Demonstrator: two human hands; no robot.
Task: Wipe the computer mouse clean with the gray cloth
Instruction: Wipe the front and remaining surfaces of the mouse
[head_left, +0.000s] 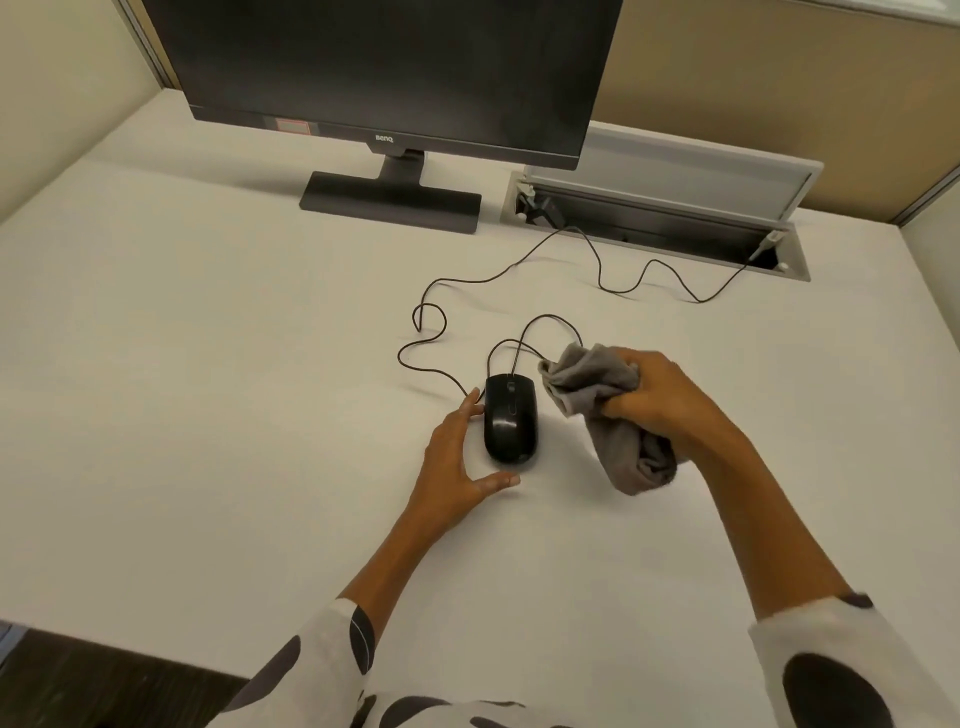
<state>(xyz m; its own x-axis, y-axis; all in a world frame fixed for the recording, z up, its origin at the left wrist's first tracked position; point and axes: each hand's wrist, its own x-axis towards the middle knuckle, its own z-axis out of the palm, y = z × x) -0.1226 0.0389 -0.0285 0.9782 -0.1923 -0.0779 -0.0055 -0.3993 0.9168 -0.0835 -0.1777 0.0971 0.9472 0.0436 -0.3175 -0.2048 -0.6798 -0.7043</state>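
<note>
A glossy black wired computer mouse (509, 418) lies on the white desk (208, 364), slightly right of centre. My left hand (457, 457) cups it from the left, fingertips touching its side and the thumb curled below its rear end, fingers spread. My right hand (660, 400) is just right of the mouse, closed around a bunched gray cloth (597, 395). One end of the cloth sticks out toward the mouse and the other hangs down below my fist. The cloth does not touch the mouse.
The mouse cable (519, 275) loops across the desk to an open cable hatch (654, 218) at the back right. A dark monitor (384, 73) on its stand (389, 200) occupies the back. The desk's front edge (119, 644) is at the lower left.
</note>
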